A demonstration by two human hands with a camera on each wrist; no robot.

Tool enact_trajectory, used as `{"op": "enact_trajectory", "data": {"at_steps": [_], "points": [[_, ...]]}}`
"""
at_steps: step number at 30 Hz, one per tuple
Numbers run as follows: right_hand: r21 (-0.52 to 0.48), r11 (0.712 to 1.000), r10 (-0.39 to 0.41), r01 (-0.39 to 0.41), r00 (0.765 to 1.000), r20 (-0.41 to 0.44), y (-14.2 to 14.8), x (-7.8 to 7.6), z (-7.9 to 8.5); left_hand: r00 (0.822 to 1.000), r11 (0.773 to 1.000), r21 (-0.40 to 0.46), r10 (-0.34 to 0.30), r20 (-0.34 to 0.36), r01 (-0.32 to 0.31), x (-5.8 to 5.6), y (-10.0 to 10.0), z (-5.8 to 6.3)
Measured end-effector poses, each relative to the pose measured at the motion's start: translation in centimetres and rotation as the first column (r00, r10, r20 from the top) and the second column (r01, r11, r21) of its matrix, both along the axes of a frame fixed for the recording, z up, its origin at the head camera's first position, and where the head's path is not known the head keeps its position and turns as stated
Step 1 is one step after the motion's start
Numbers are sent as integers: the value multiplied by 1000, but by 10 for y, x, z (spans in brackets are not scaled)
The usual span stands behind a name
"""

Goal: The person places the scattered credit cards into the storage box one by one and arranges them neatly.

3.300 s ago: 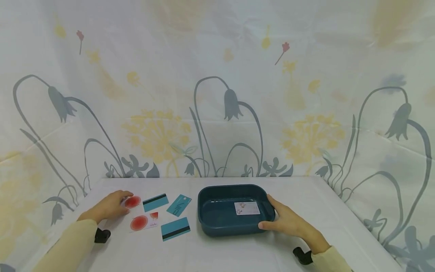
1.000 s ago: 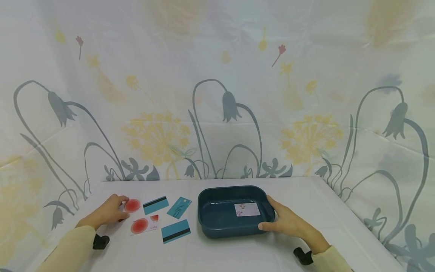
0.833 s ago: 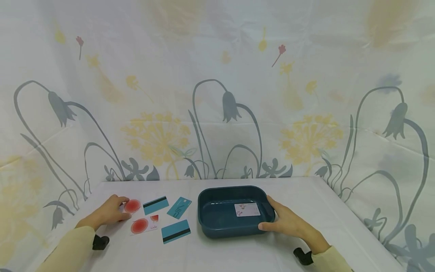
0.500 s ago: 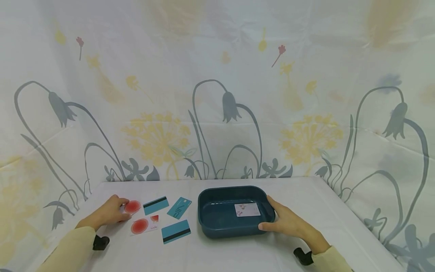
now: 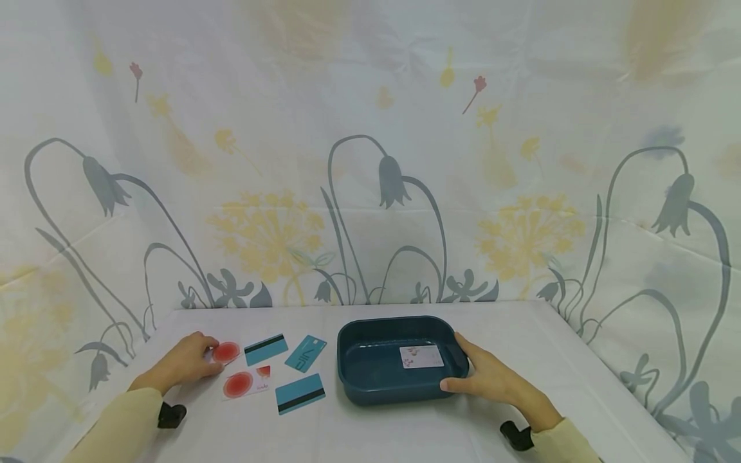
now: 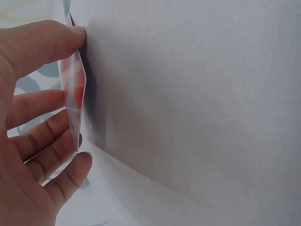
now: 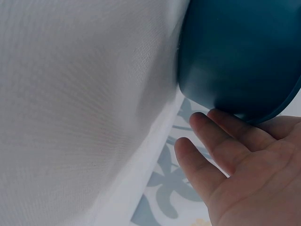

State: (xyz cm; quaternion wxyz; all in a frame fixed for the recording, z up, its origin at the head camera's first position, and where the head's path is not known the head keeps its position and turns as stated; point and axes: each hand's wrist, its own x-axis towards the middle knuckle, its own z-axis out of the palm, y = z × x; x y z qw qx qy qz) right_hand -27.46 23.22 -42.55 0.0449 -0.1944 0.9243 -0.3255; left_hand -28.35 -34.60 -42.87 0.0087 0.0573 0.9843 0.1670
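At the left of the head view my left hand pinches the edges of a white card with a red circle. In the left wrist view that card stands bent between the thumb and fingers, close to the white cloth. A matching red-circle card lies just in front. My right hand holds the right end of a dark teal plastic bin, thumb on its front wall. The right wrist view shows fairly straight fingers beside the bin's wall. A white floral card lies inside the bin.
Between the left hand and the bin lie two blue cards with black stripes, one nearer the front, and a blue VIP card. White cloth covers the table. A flower-patterned curtain hangs behind it.
My left index finger and thumb have drawn in on the red-circle card, and its edge has shifted slightly. The head view tilted slightly early on. My right hand and the bin have stayed put.
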Motion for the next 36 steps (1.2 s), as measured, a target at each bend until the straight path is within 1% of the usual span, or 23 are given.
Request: {"op": "enact_trajectory", "data": {"at_steps": [4, 7, 13, 21, 25, 28, 36], "points": [[-3, 1000, -3, 3, 1000, 4, 0, 0, 0, 1000, 1000, -4, 3, -22, -3, 0, 0, -1], [-3, 1000, -4, 4, 1000, 1, 0, 0, 0, 999, 1000, 3, -7, -54, 7, 0, 1, 0], [3, 1000, 4, -4, 1000, -16, 0, 0, 0, 995, 999, 21, -30, -99, 32, 1, 12, 4], [6, 1000, 7, -7, 1000, -22, 1, 0, -1, 988, 997, 19, -78, -136, 81, -1, 37, 10], [3, 1000, 7, -7, 1000, -18, 0, 0, -1, 984, 996, 10, -87, -157, 90, -1, 53, 13], [0, 1000, 9, -9, 1000, -18, 0, -1, -1, 980, 994, 2, -104, -170, 106, -3, 63, 15], [-5, 1000, 4, -4, 1000, -6, 1, 0, -1, 958, 981, 3, -190, -213, 195, -8, 92, 22]]}}
